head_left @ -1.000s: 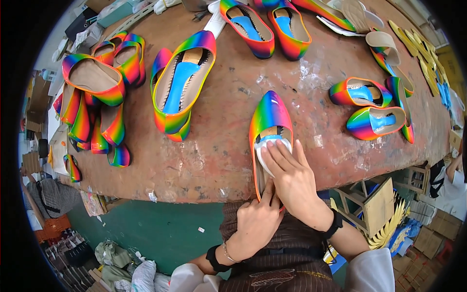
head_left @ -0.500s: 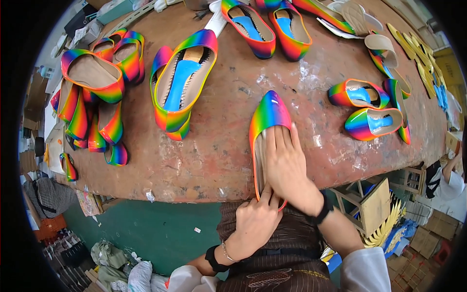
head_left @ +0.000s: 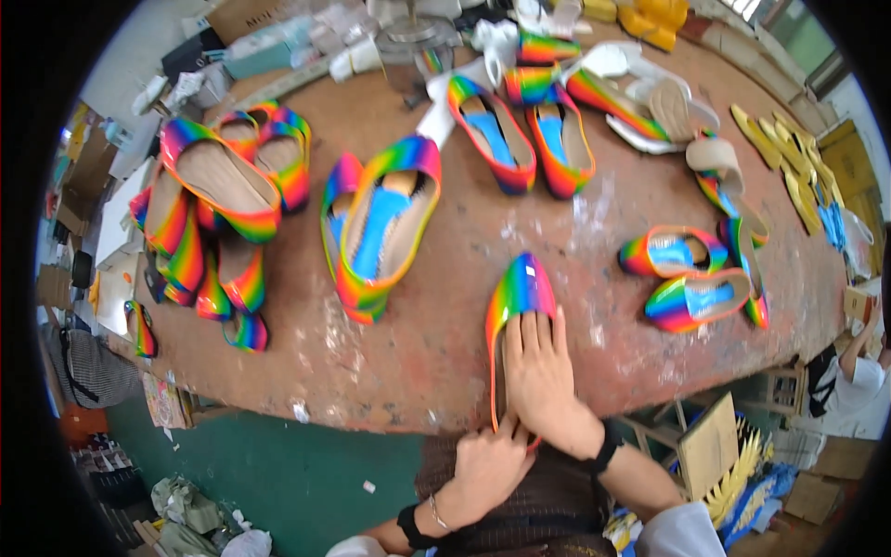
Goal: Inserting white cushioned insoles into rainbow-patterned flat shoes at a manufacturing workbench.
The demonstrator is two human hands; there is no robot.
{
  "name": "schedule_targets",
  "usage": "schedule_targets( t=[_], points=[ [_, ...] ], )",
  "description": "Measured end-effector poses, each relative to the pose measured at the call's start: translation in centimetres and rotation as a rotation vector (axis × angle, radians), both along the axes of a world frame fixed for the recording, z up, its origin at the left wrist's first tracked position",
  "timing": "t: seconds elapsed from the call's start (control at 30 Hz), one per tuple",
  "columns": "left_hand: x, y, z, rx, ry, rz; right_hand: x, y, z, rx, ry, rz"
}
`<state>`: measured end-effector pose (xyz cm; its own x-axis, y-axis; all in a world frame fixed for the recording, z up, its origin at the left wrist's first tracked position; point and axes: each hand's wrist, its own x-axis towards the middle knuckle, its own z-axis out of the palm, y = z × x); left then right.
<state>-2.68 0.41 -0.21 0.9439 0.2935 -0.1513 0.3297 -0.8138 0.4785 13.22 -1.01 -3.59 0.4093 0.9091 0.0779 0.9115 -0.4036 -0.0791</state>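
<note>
A rainbow-striped pointed flat shoe lies at the table's near edge, toe pointing away from me. My right hand lies over its opening, fingers stretched out flat and tips reaching inside under the toe part. At the heel end, my left hand is closed around the back rim, its fingertips partly hidden in the shoe. The beige inside shows only as a strip left of my right hand. To the left stands a pair of rainbow shoes with blue strips inside.
Rainbow shoes are piled at the left of the brown table. Another pair stands farther back, and more shoes lie at the right. Yellow pieces line the far right. A wooden stool stands below the table edge.
The view has tilted up, so the table and shoes appear lower and more of the table's back shows. Both hands keep their places on the shoe.
</note>
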Motion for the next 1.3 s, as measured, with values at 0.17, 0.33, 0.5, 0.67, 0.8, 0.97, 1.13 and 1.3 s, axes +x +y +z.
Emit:
schedule_targets(
  t=[0.17, 0.33, 0.5, 0.67, 0.8, 0.97, 1.13, 1.3],
  points=[
    [0.3, -0.1, -0.1, 0.063, -0.065, 0.002, 1.5, 2.1, -0.4, -0.276, 0.16, -0.017],
    [0.1, 1.9, 3.4, -0.048, 0.063, -0.03, 2.0, 1.0, 2.5, 0.048, 0.184, 0.235],
    [-6.9, 12.9, 11.5, -0.705, -0.179, 0.027, 6.9, -2.3, 8.4, 0.459, 1.017, 0.189],
    [-17.4, 21.9, 18.8, 0.233, -0.543, 0.183, 12.7, 2.5, 8.4, 0.509, 0.655, -0.105],
    [-16.8, 33.9, 20.5, 0.44, -0.446, 0.747, 13.7, 8.8, 4.4, 0.357, -0.039, 0.007],
    [-15.6, 48.1, 14.6, 0.58, -0.116, 0.829, 16.2, 12.1, 2.1, 0.294, -0.092, -0.092],
    [-15.6, 51.6, 10.5, 0.39, -0.501, 0.764, 15.5, 8.4, 3.4, 0.195, 0.035, -0.065],
    [-7.8, 38.2, 13.8, 0.646, -0.616, 0.66, 13.3, 1.9, 7.7, 0.031, 0.547, 0.214]
  ],
)
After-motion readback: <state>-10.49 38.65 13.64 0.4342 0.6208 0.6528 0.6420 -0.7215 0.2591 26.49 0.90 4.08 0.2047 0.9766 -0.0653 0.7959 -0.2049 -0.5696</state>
